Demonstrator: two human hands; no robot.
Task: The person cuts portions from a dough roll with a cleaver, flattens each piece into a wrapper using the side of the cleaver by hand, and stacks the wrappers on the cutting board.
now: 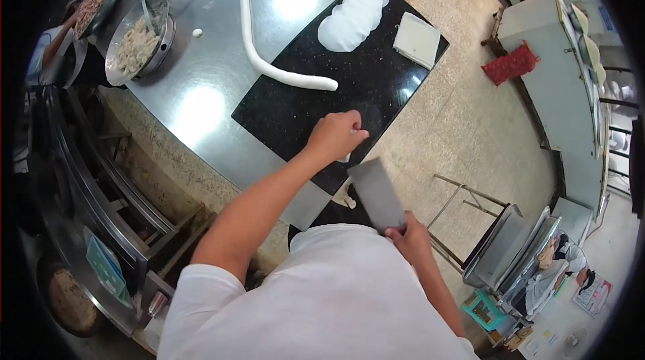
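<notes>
My left hand is closed with curled fingers over the near part of a black stone slab. A small white bit, like dough, peeks out under it; what the fingers hold is hidden. My right hand is wrapped round the handle end of a wide-bladed cleaver, held near my body by the slab's edge. Beyond my left hand, a long white dough rope bends from the steel tabletop onto the slab. An overlapping pile of thin round dough wrappers lies at the far end.
A square pale stack sits at the slab's far right corner. On the steel table are a small white ball and a bowl of pale filling. Another person's arm shows far left. A metal stand is right.
</notes>
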